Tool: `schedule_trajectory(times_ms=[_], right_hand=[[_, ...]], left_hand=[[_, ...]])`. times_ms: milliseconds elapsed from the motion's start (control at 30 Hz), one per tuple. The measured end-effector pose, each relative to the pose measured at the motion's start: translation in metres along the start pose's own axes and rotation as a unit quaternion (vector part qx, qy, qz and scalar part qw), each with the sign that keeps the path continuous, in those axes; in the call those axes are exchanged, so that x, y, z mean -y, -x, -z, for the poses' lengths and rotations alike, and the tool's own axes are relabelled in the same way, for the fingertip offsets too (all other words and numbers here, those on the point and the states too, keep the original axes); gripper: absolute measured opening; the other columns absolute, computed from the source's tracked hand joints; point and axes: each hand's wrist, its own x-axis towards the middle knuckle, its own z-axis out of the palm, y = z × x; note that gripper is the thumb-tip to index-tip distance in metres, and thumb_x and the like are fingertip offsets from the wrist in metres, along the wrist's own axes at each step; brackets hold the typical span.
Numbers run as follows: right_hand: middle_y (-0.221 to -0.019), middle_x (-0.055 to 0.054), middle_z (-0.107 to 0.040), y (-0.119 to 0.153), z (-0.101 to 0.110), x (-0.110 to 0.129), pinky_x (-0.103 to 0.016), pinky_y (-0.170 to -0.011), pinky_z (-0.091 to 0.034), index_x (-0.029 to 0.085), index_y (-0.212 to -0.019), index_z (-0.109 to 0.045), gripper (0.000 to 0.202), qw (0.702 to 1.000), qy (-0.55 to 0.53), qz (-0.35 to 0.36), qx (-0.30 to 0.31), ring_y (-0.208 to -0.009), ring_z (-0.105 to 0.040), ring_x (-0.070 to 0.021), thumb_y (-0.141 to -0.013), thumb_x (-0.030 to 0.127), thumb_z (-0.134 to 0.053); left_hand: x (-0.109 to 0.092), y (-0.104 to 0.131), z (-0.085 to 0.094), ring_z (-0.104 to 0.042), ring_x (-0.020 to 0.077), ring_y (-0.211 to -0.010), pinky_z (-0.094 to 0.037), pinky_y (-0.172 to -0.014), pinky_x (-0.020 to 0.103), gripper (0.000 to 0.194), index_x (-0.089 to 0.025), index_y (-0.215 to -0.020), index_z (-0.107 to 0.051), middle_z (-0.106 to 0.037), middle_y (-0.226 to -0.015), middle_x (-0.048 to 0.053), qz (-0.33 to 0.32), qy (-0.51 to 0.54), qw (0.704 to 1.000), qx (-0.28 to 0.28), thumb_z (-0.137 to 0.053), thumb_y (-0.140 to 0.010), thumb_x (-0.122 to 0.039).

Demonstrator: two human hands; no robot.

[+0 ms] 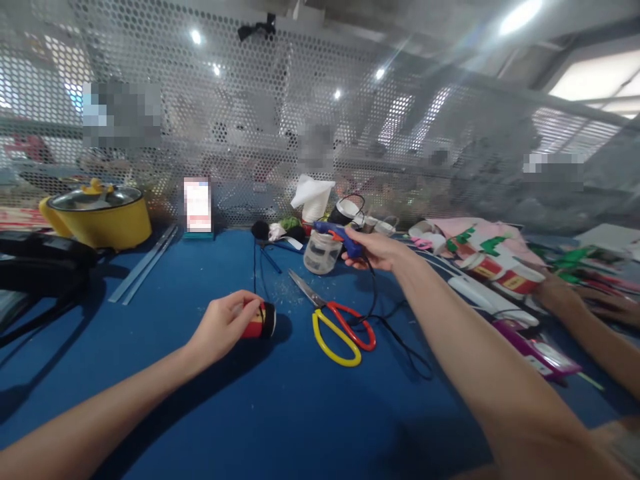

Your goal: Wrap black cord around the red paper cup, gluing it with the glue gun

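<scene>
My left hand [223,323] is closed round a small cup [269,321] lying on its side on the blue table. The cup is red and gold with a black band near its pale end, and a thin black strand rises from beside it. In my right hand [375,248] is a blue hot glue gun [353,245] with an orange-red trigger. Its front part lies at the mouth of a clear jar [320,255], and its black cord hangs down to the table. Between my hands lie scissors [335,341] with one yellow and one red handle, blades pointing away.
At the back left are a yellow pot [117,220], clear glue sticks [145,263] and an upright phone [197,207]. Yarn balls [277,231] lie near the mesh screen [240,147]. Right, a person's arm [590,327] is beside red-and-white cups [517,279] and a white power strip [493,300].
</scene>
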Motion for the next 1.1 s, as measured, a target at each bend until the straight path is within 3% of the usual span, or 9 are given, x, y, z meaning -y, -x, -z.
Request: schedule_trajectory(times_ms=[133, 367, 433, 500, 600, 667, 900, 1100], right_hand=[[-0.044, 0.0, -0.055, 0.0, -0.008, -0.002, -0.016, -0.031, -0.038, 0.013, -0.065, -0.054, 0.017, 0.998, -0.027, 0.037, -0.04, -0.036, -0.051, -0.0088, -0.077, 0.025, -0.054], [-0.045, 0.005, -0.05, 0.02, -0.016, 0.003, -0.017, -0.039, -0.038, 0.017, -0.055, -0.048, 0.019, 0.973, -0.097, 0.181, -0.107, -0.04, -0.048, -0.0062, -0.072, 0.025, -0.053], [-0.047, 0.004, -0.052, 0.039, -0.017, 0.004, -0.017, -0.043, -0.04, 0.017, -0.056, -0.049, 0.012, 0.967, -0.123, 0.209, -0.082, -0.042, -0.048, -0.0063, -0.066, 0.02, -0.055], [-0.053, 0.002, -0.058, 0.06, -0.021, 0.001, -0.019, -0.044, -0.04, 0.015, -0.063, -0.053, 0.002, 0.97, -0.128, 0.204, -0.019, -0.045, -0.051, -0.0078, -0.061, 0.015, -0.053], [-0.049, 0.001, -0.056, 0.09, -0.03, -0.009, -0.019, -0.04, -0.036, 0.013, -0.071, -0.057, 0.012, 0.975, -0.079, 0.171, 0.118, -0.04, -0.047, -0.0077, -0.062, 0.016, -0.049], [-0.045, 0.003, -0.051, 0.103, -0.037, -0.019, -0.019, -0.04, -0.035, 0.013, -0.073, -0.058, 0.013, 0.973, -0.044, 0.157, 0.162, -0.039, -0.044, -0.0071, -0.066, 0.016, -0.048], [-0.041, 0.004, -0.045, 0.117, -0.049, -0.037, -0.02, -0.042, -0.038, 0.015, -0.063, -0.054, 0.024, 0.967, 0.116, 0.147, 0.17, -0.039, -0.044, -0.0079, -0.073, 0.036, -0.052], [-0.041, 0.005, -0.045, 0.123, -0.061, -0.038, -0.019, -0.036, -0.037, 0.016, -0.067, -0.052, 0.022, 0.963, 0.173, 0.128, 0.164, -0.036, -0.044, -0.0083, -0.072, 0.038, -0.052]], left_hand=[[0.001, -0.001, -0.001, -0.054, 0.0148, -0.066, -0.04, -0.059, 0.024, 0.03, -0.015, -0.079, -0.059, -0.061, -0.07, 0.002, -0.003, -0.002, 1.0, 0.011, -0.038, -0.081, -0.038], [-0.001, 0.0, -0.001, -0.055, 0.0139, -0.065, -0.04, -0.058, 0.023, 0.03, -0.014, -0.08, -0.059, -0.062, -0.07, 0.002, 0.002, 0.001, 1.0, 0.015, -0.039, -0.081, -0.037], [-0.001, 0.0, -0.001, -0.055, 0.0137, -0.064, -0.041, -0.059, 0.023, 0.03, -0.014, -0.08, -0.059, -0.062, -0.07, 0.002, 0.002, 0.003, 1.0, 0.018, -0.038, -0.081, -0.037], [-0.002, 0.001, 0.0, -0.055, 0.0137, -0.064, -0.041, -0.059, 0.023, 0.03, -0.014, -0.081, -0.059, -0.062, -0.07, 0.003, -0.005, -0.004, 1.0, 0.023, -0.038, -0.081, -0.036], [-0.003, 0.002, 0.001, -0.055, 0.0144, -0.064, -0.041, -0.059, 0.023, 0.029, -0.014, -0.081, -0.059, -0.062, -0.07, 0.003, -0.022, -0.035, 0.999, 0.031, -0.039, -0.081, -0.035], [-0.005, 0.002, 0.002, -0.055, 0.0147, -0.064, -0.041, -0.06, 0.024, 0.029, -0.014, -0.081, -0.059, -0.063, -0.07, 0.003, -0.025, -0.048, 0.998, 0.032, -0.038, -0.081, -0.035], [-0.006, -0.001, 0.004, -0.051, 0.0127, -0.057, -0.038, -0.054, 0.022, 0.029, -0.015, -0.079, -0.058, -0.06, -0.064, 0.001, -0.009, -0.066, 0.998, 0.022, -0.039, -0.08, -0.038], [-0.005, -0.001, 0.004, -0.051, 0.0131, -0.06, -0.038, -0.056, 0.023, 0.027, -0.016, -0.078, -0.057, -0.06, -0.067, 0.001, 0.003, -0.064, 0.998, 0.019, -0.04, -0.08, -0.037]])
